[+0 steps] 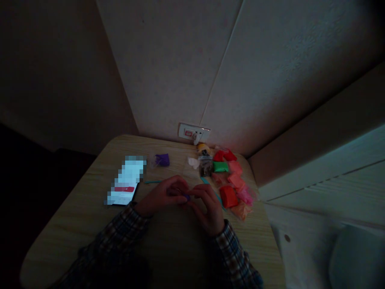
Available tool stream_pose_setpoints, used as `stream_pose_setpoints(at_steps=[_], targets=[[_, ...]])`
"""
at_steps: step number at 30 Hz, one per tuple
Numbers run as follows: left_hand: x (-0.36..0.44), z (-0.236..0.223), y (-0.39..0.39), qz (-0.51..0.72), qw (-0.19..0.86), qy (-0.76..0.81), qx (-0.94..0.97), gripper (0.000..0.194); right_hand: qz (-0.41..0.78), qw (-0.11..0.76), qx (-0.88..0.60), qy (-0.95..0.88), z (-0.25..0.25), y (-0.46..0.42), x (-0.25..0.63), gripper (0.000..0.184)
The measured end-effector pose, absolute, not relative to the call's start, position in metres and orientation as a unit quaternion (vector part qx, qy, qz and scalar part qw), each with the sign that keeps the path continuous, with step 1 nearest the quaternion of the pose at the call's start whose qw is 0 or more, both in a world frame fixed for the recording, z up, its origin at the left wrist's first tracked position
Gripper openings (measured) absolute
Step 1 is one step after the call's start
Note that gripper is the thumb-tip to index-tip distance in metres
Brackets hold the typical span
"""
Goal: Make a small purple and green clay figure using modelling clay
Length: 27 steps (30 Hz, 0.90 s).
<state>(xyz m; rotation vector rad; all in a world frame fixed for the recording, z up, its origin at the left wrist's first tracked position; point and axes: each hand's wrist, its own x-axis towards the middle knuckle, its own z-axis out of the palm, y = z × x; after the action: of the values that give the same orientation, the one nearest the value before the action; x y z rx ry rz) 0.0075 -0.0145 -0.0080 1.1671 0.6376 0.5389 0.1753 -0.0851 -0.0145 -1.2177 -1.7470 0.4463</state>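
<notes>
Both my hands meet over the middle of a light wooden table (75,224). My left hand (161,196) and my right hand (207,210) have their fingers curled together around a small purple lump of clay (187,197) pinched between the fingertips. Most of the lump is hidden by my fingers. A lit phone (126,180) lies to the left of my left hand. A larger purple piece in a clear bag (162,160) sits behind my left hand.
Several small bags of clay lie at the right: red (228,196), green (220,167), orange-pink (237,181), pink (246,195). A thin teal tool (152,182) lies near the phone. A wall socket (192,131) sits behind the table. The room is dim.
</notes>
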Motion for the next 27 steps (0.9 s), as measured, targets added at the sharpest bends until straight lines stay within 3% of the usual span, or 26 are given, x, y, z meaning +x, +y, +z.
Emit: stream_pose_setpoints(at_steps=[7,27], targets=[[0.0071,-0.013,-0.0134,0.225,0.786,0.283,0.502,0.038,0.147,0.5,-0.481,-0.705,-0.0159,-0.0845,0.1766,0.002],[0.0054,-0.0062,-0.0143,0.224,0.775,0.256,0.533,0.028,0.128,0.489,-0.464,-0.727,-0.0118,-0.0861,0.1717,0.007]])
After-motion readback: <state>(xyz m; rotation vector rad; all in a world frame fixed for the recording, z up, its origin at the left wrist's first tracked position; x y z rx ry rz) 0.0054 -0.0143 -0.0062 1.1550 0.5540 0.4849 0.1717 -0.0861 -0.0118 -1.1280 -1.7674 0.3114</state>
